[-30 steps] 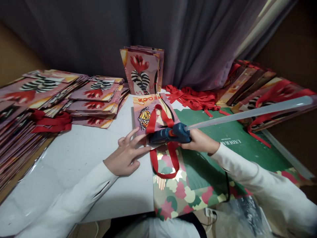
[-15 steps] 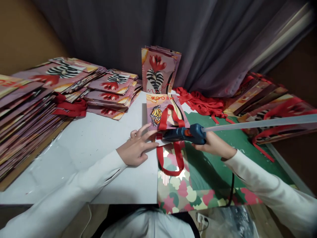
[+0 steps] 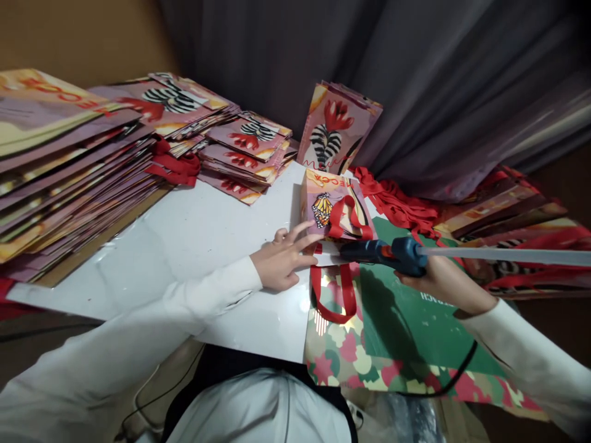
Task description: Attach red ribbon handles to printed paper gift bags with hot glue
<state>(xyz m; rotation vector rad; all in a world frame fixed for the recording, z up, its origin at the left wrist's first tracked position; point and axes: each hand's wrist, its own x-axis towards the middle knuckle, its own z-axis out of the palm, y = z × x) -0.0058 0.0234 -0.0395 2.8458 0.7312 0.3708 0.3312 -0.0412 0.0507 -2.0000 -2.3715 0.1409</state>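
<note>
A small printed paper bag with a butterfly picture lies in front of me. One red ribbon handle rests over it, and another red ribbon loop extends towards me. My left hand lies with fingers spread, its fingertips on the bag's near left edge. In my right hand is a blue hot glue gun with a long translucent glue stick out of its back. The nozzle points left, over the bag's white flap; I cannot tell whether it touches.
Tall stacks of printed bags and lower piles stand on the left. Upright bags stand against the grey curtain. A heap of red ribbons lies behind a green board; more bags lean at right.
My view has turned and tilted, so the scene sits further right. Relative to the bag, the glue gun has moved right, exposing more of the white flap. My left hand keeps its place.
</note>
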